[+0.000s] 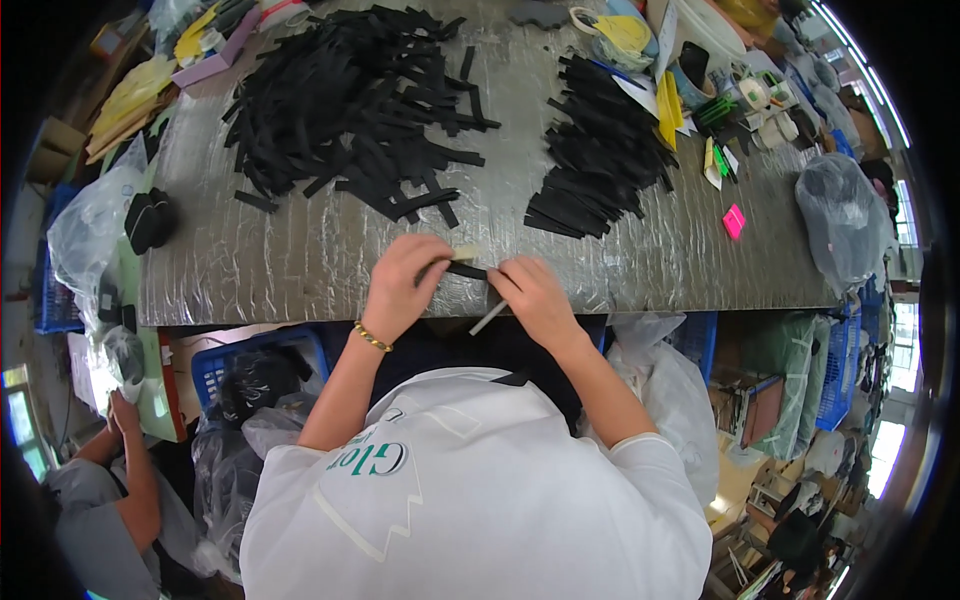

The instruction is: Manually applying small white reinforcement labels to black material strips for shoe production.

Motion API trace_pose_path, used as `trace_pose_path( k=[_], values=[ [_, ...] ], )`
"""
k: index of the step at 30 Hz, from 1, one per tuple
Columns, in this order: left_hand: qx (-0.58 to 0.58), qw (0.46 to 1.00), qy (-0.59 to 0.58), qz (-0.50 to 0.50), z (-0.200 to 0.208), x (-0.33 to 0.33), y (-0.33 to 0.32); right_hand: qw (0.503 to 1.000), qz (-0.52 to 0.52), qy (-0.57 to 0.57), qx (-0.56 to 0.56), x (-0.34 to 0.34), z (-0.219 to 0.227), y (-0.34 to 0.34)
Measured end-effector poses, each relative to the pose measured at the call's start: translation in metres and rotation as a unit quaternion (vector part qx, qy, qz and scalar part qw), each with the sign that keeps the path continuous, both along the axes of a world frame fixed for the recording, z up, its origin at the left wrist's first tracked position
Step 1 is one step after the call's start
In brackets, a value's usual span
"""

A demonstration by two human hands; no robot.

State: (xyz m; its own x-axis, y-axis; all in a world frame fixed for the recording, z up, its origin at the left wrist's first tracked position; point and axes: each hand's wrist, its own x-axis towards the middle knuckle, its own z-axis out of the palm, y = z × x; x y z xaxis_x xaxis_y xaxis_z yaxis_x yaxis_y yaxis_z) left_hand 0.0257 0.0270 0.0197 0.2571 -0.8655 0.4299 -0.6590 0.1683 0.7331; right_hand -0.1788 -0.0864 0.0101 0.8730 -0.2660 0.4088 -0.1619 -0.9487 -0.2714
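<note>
Near the table's front edge, a short black strip (pixel 467 270) stretches between my two hands. My left hand (pixel 408 278) pinches its left end, and a small pale yellowish piece (pixel 466 253) sticks out by those fingertips. The other end lies in the closed fingers of my right hand (pixel 533 298). A thin grey stick-like piece (pixel 489 317) slants down from under my right fingers; whether they grip it I cannot tell. Beyond my left hand spreads a big loose heap of black strips (pixel 330 110). A smaller, more orderly pile of black strips (pixel 605 150) lies beyond my right hand.
The table (pixel 290 265) has a wrinkled, shiny covering. A pink pad (pixel 734 221), pens and containers occupy its right side, beside a plastic bag (pixel 845 220). Black objects (pixel 150 220) sit at the left edge. Another person's hands (pixel 122 410) show lower left.
</note>
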Motion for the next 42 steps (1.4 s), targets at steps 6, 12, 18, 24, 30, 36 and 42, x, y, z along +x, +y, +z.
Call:
trace_pose_path(
  k=[6, 12, 18, 24, 30, 36, 42],
  values=[
    [0.021, 0.995, -0.025, -0.091, -0.015, -0.023, -0.016, 0.995, -0.088, -0.021, 0.044, -0.023, -0.008, 0.003],
    [0.042, 0.994, -0.044, -0.091, -0.018, -0.032, -0.011, 0.953, -0.247, -0.071, 0.163, -0.015, -0.014, 0.017],
    [0.020, 0.997, -0.045, -0.066, -0.022, -0.045, -0.016, 0.947, -0.258, -0.092, 0.166, -0.009, -0.017, 0.024],
    [0.032, 0.997, -0.056, -0.052, -0.018, -0.049, -0.016, 0.947, -0.215, -0.123, 0.206, -0.012, -0.011, 0.015],
    [0.042, 0.995, -0.081, -0.048, -0.016, -0.050, -0.015, 0.911, -0.219, -0.144, 0.317, -0.022, 0.006, -0.005],
    [0.039, 0.994, -0.094, -0.050, -0.017, -0.049, -0.015, 0.852, -0.216, -0.116, 0.463, -0.018, 0.003, -0.002],
    [0.036, 0.993, -0.103, -0.049, -0.016, -0.049, -0.014, 0.814, -0.225, -0.154, 0.514, -0.017, -0.003, -0.002]
  ],
)
